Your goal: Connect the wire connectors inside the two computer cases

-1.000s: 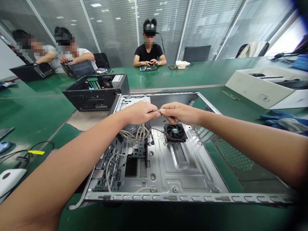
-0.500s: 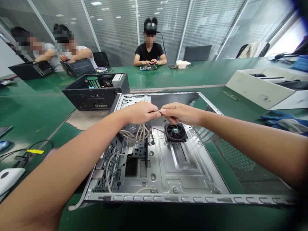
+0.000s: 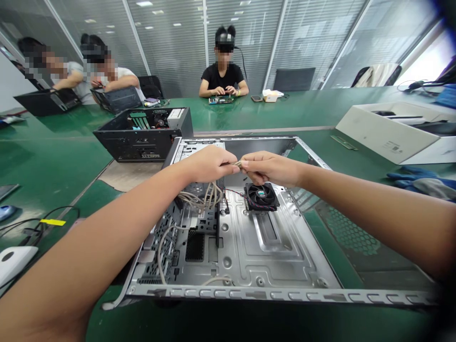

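Note:
Over an opened metal computer case (image 3: 285,256), my left hand (image 3: 213,164) and my right hand (image 3: 269,167) meet, both closed in a pinch on grey-beige cables (image 3: 238,164). Only a short stretch of cable shows between the fingertips. More of the bundle (image 3: 206,197) hangs below my left hand, looped beside the drive cage. A black cooling fan (image 3: 261,195) with thin coloured wires sits on the case floor under my right hand. One loose grey cable (image 3: 160,256) curves along the front inside of the case.
A smaller black computer case (image 3: 142,137) stands behind on the left. At the right are a white box (image 3: 388,135), blue-grey gloves (image 3: 423,180) and a memory stick (image 3: 344,142). Black cables (image 3: 39,228) lie at left. Several people work across the green table.
Both hands stay pinched on the cables over the case, with only slight finger movement. The whole view has shifted slightly.

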Motion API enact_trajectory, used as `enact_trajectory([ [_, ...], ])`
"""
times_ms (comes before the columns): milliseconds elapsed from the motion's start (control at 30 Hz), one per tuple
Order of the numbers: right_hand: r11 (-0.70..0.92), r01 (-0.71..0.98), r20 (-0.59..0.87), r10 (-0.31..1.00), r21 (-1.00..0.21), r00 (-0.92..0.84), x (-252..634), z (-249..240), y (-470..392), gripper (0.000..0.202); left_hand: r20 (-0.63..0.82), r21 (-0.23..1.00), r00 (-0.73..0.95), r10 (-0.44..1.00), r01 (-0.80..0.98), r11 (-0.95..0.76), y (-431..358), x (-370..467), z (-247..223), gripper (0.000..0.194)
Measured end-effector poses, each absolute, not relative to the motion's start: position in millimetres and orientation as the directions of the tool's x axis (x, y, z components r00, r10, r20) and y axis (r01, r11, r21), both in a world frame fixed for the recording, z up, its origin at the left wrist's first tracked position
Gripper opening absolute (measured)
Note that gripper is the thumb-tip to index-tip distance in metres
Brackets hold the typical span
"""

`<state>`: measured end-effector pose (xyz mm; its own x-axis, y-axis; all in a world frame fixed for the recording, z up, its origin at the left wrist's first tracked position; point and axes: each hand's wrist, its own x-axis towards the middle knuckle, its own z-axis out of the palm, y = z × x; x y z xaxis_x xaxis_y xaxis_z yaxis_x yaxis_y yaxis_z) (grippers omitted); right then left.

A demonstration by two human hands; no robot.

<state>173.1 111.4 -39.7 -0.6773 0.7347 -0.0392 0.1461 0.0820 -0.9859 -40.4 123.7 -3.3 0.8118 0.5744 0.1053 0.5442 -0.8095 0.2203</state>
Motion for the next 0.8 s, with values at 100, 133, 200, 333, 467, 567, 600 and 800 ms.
enact_trajectory([
  [100,0.036,0.115,-0.052,0.731,-0.993,-0.680,174.3,-39.4,111.4,0.026,0.131,0.206,0.807,0.576,0.546,-0.812,122.4,-39.2,-2.7,0.029],
  [133,0.030,0.109,-0.053,0.731,-0.994,-0.680,174.6,-39.5,111.4,0.027,0.138,0.202,0.804,0.579,0.550,-0.811,121.9,-38.7,-2.6,0.030],
  [200,0.029,0.108,-0.052,0.735,-0.994,-0.676,174.9,-39.7,111.4,0.027,0.141,0.196,0.797,0.587,0.559,-0.806,120.9,-37.9,-2.8,0.031],
  [333,0.024,0.120,-0.061,0.753,-0.992,-0.655,174.6,-39.5,110.9,0.025,0.146,0.211,0.791,0.593,0.561,-0.800,120.5,-37.4,-4.3,0.034],
  [467,0.034,0.128,-0.059,0.754,-0.991,-0.655,173.9,-39.0,110.8,0.026,0.135,0.259,0.798,0.587,0.543,-0.799,121.1,-37.6,-5.5,0.039],
  [567,0.047,0.139,-0.057,0.751,-0.989,-0.657,173.4,-38.7,110.9,0.026,0.107,0.282,0.801,0.589,0.543,-0.791,121.1,-37.5,-5.3,0.039],
  [600,0.053,0.145,-0.056,0.752,-0.988,-0.657,173.2,-38.7,110.9,0.027,0.100,0.280,0.802,0.589,0.545,-0.790,121.0,-37.5,-5.1,0.038],
  [800,0.091,0.176,-0.053,0.736,-0.980,-0.675,173.9,-40.4,111.6,0.026,0.120,0.257,0.816,0.565,0.524,-0.812,121.2,-38.5,-3.3,0.034],
])
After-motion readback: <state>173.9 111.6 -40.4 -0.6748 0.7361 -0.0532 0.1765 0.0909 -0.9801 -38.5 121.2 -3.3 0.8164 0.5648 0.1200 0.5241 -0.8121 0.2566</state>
